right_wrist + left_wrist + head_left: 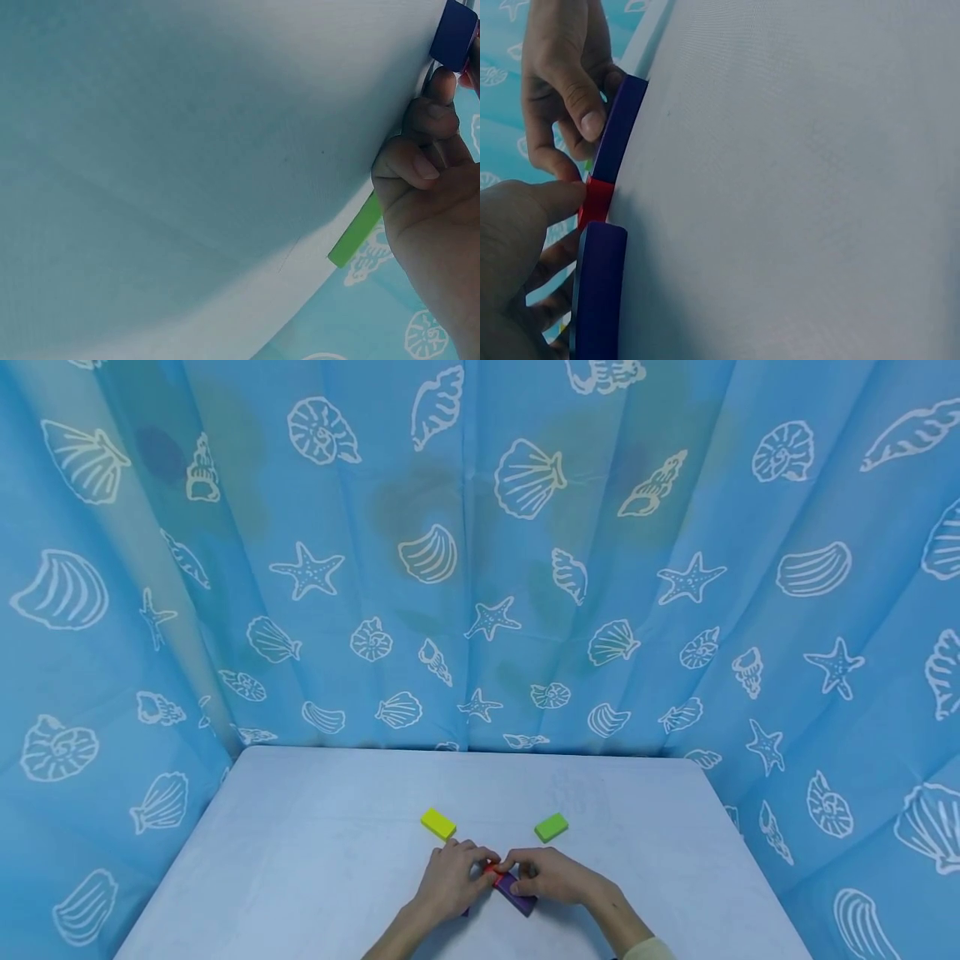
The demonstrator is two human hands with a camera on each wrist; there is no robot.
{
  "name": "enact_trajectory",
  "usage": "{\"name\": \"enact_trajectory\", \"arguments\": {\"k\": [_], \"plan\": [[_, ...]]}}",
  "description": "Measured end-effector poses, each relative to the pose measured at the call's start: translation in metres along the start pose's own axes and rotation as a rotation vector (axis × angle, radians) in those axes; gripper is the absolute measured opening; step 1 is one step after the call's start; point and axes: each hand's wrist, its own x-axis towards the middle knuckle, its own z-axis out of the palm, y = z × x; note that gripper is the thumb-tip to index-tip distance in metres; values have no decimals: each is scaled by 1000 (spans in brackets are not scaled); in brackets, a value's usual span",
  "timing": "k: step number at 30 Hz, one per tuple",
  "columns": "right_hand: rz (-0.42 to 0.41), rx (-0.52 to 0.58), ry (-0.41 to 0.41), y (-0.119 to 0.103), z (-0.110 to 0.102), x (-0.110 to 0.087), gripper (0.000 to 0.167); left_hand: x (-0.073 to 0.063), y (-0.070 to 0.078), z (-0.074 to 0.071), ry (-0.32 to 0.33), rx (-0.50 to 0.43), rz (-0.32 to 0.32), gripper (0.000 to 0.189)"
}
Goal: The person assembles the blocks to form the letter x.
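Note:
Two purple blocks and a red block (pixel 597 201) form a row on the table in the left wrist view. My left hand (pixel 452 878) pinches the red block between thumb and fingers; its thumb lies against the near face. The left purple block (pixel 600 292) stands beside that hand, mostly hidden by it in the head view. With curled fingers my right hand (pixel 553 875) holds the right purple block (pixel 519 897), thumb on its side, index fingertip at the red block's end. The right wrist view shows that purple block (pixel 454 37) just past the right fingertips.
Beyond the left hand lies a yellow block (pixel 438 824), its near end close to the fingers. A green block (pixel 551 827) lies beyond the right hand. The white table (pixel 315 852) is bordered by a blue shell-print curtain (pixel 465 635) behind and at both sides.

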Motion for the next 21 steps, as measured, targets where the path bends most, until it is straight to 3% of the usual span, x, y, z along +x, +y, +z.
{"name": "enact_trajectory", "arguments": {"k": [21], "plan": [[38, 2, -4, -3, 1, 0, 20, -7, -7, -2, 6, -47, 7, 30]]}}
